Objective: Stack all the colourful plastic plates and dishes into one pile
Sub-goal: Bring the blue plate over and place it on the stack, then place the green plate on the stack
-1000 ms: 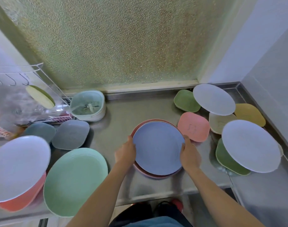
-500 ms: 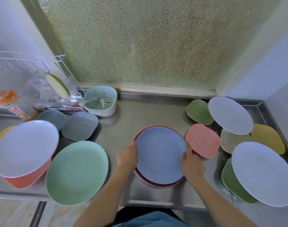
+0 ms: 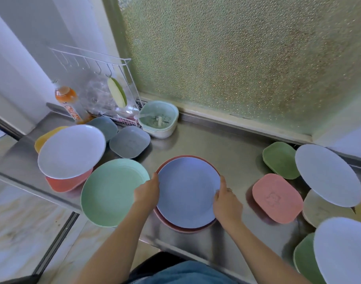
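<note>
A blue round plate lies on a pink round plate in the middle of the steel counter. My left hand grips the blue plate's left rim and my right hand grips its right rim. To the left lie a mint green plate, a white plate on a coral dish, a yellow dish and two grey-blue dishes. To the right lie a pink dish, green dishes, white plates, a beige dish and a yellow one.
A wire rack with a green item hanging in it stands at the back left beside an orange bottle. A mint strainer tub sits next to the rack. Frosted glass backs the counter. The counter's front edge runs just before my body.
The view has swung left and tilted, bringing the rack and bottle into sight. Both hands stay on the blue plate's rim, which remains on the pink plate.
</note>
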A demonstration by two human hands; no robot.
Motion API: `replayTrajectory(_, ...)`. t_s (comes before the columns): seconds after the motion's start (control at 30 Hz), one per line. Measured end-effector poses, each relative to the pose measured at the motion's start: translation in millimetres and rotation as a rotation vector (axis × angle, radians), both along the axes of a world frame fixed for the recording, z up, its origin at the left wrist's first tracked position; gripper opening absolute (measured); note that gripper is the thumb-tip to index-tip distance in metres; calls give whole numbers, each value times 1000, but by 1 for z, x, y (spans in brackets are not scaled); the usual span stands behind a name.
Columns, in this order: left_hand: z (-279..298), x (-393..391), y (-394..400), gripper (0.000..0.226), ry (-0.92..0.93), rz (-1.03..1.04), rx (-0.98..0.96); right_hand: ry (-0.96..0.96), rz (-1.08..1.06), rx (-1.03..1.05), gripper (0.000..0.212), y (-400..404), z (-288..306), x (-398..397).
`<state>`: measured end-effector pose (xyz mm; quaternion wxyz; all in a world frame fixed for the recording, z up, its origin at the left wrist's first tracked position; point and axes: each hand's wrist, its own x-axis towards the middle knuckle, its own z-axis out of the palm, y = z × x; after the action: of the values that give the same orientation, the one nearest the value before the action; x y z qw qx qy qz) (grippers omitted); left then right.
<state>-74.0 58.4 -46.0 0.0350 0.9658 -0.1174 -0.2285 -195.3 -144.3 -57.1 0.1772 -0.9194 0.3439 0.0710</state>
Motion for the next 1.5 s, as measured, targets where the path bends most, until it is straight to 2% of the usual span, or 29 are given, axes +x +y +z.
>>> replayTrajectory(0.1,9,1,9,23,-9,81,-115,-23,134,-254,59,6,-4,5)
replayTrajectory(0.2,15,2,29,22,-125,141,-143,-183,240,-360,58,17,-8,11)
replayTrajectory(0.33,12,8,75,21,-248,273,-103,-279,397,-319,57,54,-5,30)
replayTrajectory(0.43,7,24,116,14,-245,377,-45,-335,497,-293,52,92,-1,55)
replayTrajectory(0.53,3,42,153,25,-181,419,38,-354,554,-290,47,129,4,86)
replayTrajectory(0.6,1,54,175,29,-146,440,34,-302,554,-275,49,148,7,106)
replayTrajectory(0.7,-6,68,197,31,-87,358,57,-124,599,-240,51,167,2,133)
replayTrajectory(0.8,-10,78,208,27,-90,406,-59,42,513,-242,49,177,-2,150)
replayTrajectory(0.87,-12,84,209,30,-85,381,-96,103,461,-264,37,181,-1,155)
replayTrajectory(0.93,-11,87,208,32,-54,317,-119,147,445,-273,29,184,1,158)
replayTrajectory(1.0,-10,89,209,28,-45,198,-61,162,433,-274,27,186,1,159)
replayTrajectory(1.27,-21,89,223,19,0,115,-118,27,387,-221,41,185,-1,157)
replayTrajectory(1.5,-14,90,217,17,-31,209,-371,-128,342,-60,45,172,3,163)
